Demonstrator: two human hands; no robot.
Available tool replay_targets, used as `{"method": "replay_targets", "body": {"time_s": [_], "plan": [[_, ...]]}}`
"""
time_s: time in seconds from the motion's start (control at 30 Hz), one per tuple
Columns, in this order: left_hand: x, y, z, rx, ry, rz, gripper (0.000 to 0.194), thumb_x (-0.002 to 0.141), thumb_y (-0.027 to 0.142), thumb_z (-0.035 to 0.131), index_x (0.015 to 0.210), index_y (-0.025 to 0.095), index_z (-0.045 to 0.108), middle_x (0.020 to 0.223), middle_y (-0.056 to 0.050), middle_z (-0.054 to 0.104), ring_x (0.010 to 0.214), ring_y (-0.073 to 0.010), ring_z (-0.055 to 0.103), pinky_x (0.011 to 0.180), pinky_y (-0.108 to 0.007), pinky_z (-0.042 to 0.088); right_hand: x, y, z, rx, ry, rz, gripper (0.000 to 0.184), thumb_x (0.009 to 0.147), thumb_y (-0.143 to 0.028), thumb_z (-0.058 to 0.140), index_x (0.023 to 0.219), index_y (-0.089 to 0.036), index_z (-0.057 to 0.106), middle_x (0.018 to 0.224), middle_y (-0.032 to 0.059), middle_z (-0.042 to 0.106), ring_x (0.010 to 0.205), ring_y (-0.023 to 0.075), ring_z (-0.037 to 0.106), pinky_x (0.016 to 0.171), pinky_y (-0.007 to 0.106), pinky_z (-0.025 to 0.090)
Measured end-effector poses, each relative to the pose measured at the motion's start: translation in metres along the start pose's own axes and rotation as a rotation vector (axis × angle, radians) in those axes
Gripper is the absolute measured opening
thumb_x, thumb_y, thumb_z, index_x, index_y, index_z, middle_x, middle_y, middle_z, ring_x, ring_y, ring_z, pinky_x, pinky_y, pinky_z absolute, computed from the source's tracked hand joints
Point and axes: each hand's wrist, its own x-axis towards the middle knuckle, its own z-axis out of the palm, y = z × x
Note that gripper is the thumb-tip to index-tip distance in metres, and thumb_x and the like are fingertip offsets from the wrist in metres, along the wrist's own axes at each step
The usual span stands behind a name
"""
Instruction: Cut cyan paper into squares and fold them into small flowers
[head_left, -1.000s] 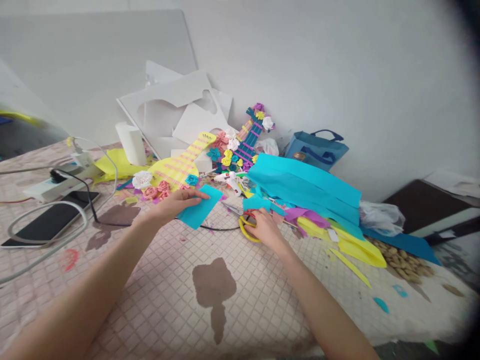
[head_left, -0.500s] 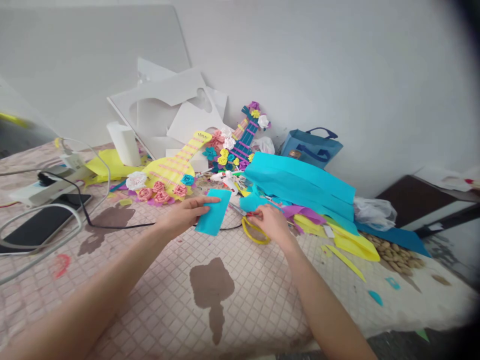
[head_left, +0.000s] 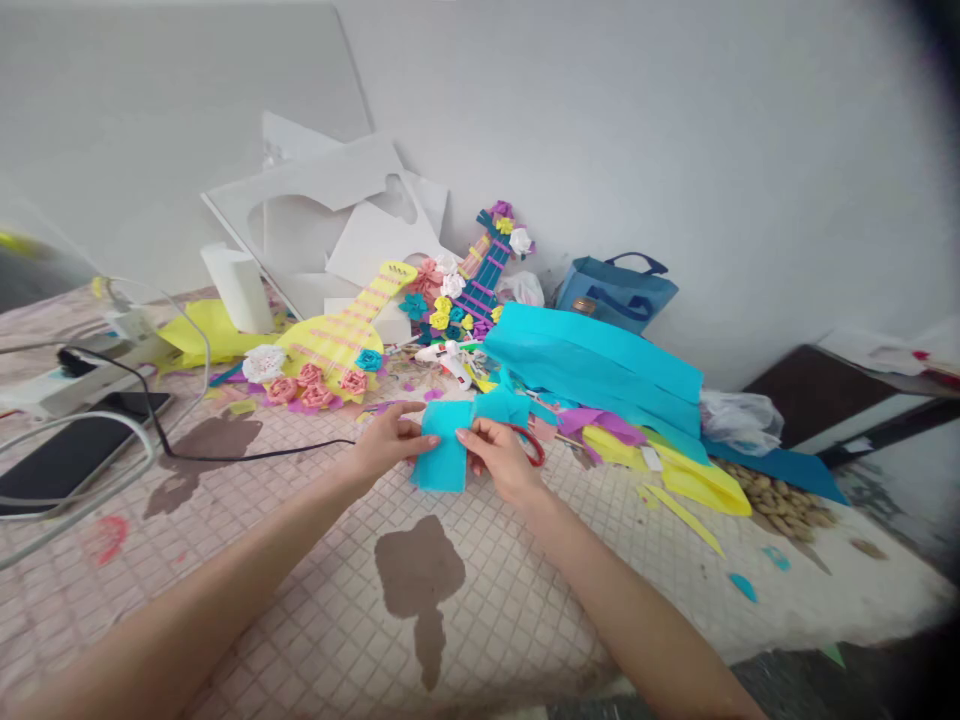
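Observation:
A small turquoise rectangle of crepe paper (head_left: 442,465) is held upright between my two hands, above the tablecloth. My left hand (head_left: 388,440) pinches its left edge, thumb in front. On the right edge, my right hand (head_left: 501,455) grips it with the thumb on the front face; its other fingers are partly hidden. Just beyond my right hand lies a pair of scissors, of which only a red handle loop (head_left: 534,447) shows. Turquoise scraps (head_left: 502,405) and a large folded turquoise sheet (head_left: 592,365) lie behind the hands.
A yellow paper guitar (head_left: 337,340) with paper flowers and a white glue gun (head_left: 446,358) lie behind. On the left are a phone (head_left: 75,450), a power strip (head_left: 52,390) and cables. Yellow paper (head_left: 705,478) and peanuts (head_left: 784,508) lie right. A blue bag (head_left: 619,295) stands against the wall.
My right hand has let go of the scissors and moved left onto the turquoise paper. The rectangle, tilted before in my left hand alone, now stands straighter between both hands.

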Motion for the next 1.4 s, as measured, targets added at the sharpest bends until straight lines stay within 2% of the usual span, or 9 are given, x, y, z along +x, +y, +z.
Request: {"method": "replay_targets", "body": {"time_s": [0.1, 0.27, 0.5, 0.67, 0.7, 0.8, 0.87, 1.03, 1.4], "plan": [[0.002, -0.003, 0.000, 0.024, 0.019, -0.031, 0.065, 0.057, 0.037, 0.081, 0.111, 0.014, 0.053, 0.059, 0.004, 0.059, 0.057, -0.0145, 0.059, 0.054, -0.025, 0.047, 0.001, 0.001, -0.001, -0.039, 0.010, -0.015, 0.038, 0.068, -0.049, 0.070, 0.065, -0.019, 0.046, 0.052, -0.0066, 0.049, 0.043, 0.0067, 0.043, 0.039, 0.019, 0.031], [0.006, -0.001, -0.008, -0.008, -0.036, -0.074, 0.056, 0.054, 0.040, 0.081, 0.099, 0.014, 0.061, 0.084, -0.007, 0.071, 0.076, -0.0221, 0.067, 0.066, -0.033, 0.053, 0.004, 0.002, -0.007, -0.138, 0.043, -0.068, 0.038, 0.072, -0.049, 0.067, 0.063, -0.021, 0.042, 0.049, -0.0074, 0.047, 0.040, 0.0071, 0.040, 0.039, 0.021, 0.031], [0.019, -0.006, -0.041, 0.195, -0.016, 0.018, 0.040, 0.055, 0.035, 0.076, 0.087, 0.016, 0.061, 0.079, -0.006, 0.070, 0.080, -0.0270, 0.067, 0.073, -0.042, 0.054, 0.014, -0.001, -0.030, -0.278, 0.119, -0.161, 0.030, 0.074, -0.042, 0.064, 0.066, -0.021, 0.045, 0.053, -0.0065, 0.048, 0.044, 0.0097, 0.045, 0.045, 0.023, 0.033], [0.013, 0.001, -0.038, 0.635, 0.424, 0.354, 0.043, 0.066, 0.034, 0.065, 0.105, 0.016, 0.060, 0.108, -0.014, 0.065, 0.104, -0.0316, 0.058, 0.086, -0.046, 0.047, 0.014, -0.005, -0.031, -0.251, 0.109, -0.156, 0.029, 0.077, -0.046, 0.059, 0.070, -0.021, 0.045, 0.055, -0.0066, 0.046, 0.046, 0.0097, 0.044, 0.045, 0.023, 0.034], [0.011, 0.003, -0.032, 0.654, 0.435, 0.395, 0.040, 0.070, 0.037, 0.062, 0.104, 0.016, 0.061, 0.110, -0.014, 0.064, 0.105, -0.0308, 0.057, 0.086, -0.044, 0.047, 0.013, -0.005, -0.029, -0.239, 0.090, -0.148, 0.029, 0.078, -0.047, 0.058, 0.071, -0.021, 0.046, 0.055, -0.0066, 0.047, 0.046, 0.0097, 0.044, 0.045, 0.023, 0.035], [0.004, 0.003, -0.011, 0.474, 0.151, 0.277, 0.035, 0.079, 0.047, 0.055, 0.092, 0.016, 0.063, 0.088, -0.009, 0.068, 0.082, -0.0226, 0.063, 0.069, -0.033, 0.050, 0.007, -0.005, -0.018, -0.207, 0.007, -0.120, 0.030, 0.078, -0.048, 0.059, 0.075, -0.020, 0.049, 0.056, -0.0065, 0.048, 0.046, 0.0095, 0.045, 0.044, 0.023, 0.036], [0.002, 0.001, 0.000, 0.325, 0.056, 0.179, 0.035, 0.076, 0.050, 0.058, 0.081, 0.015, 0.062, 0.070, -0.004, 0.064, 0.062, -0.0166, 0.059, 0.056, -0.027, 0.048, 0.003, -0.004, -0.010, -0.192, -0.047, -0.107, 0.029, 0.078, -0.048, 0.059, 0.075, -0.020, 0.050, 0.056, -0.0066, 0.048, 0.045, 0.0091, 0.045, 0.044, 0.022, 0.036], [0.000, 0.001, 0.004, 0.132, 0.111, 0.098, 0.035, 0.068, 0.047, 0.068, 0.063, 0.015, 0.055, 0.052, 0.004, 0.049, 0.048, -0.0083, 0.047, 0.048, -0.020, 0.039, -0.001, -0.005, 0.000, -0.056, -0.089, -0.045, 0.027, 0.074, -0.042, 0.066, 0.079, -0.019, 0.053, 0.058, -0.0055, 0.052, 0.047, 0.0090, 0.048, 0.046, 0.022, 0.038], [0.000, 0.000, 0.004, -0.207, 0.012, 0.043, 0.027, 0.071, 0.038, 0.070, 0.084, 0.018, 0.060, 0.071, 0.002, 0.058, 0.061, -0.0099, 0.053, 0.060, -0.022, 0.046, -0.002, -0.008, 0.009, 0.277, 0.038, 0.035, 0.030, 0.064, -0.032, 0.071, 0.086, -0.023, 0.053, 0.060, -0.0087, 0.048, 0.046, 0.0083, 0.046, 0.043, 0.021, 0.036]]}}
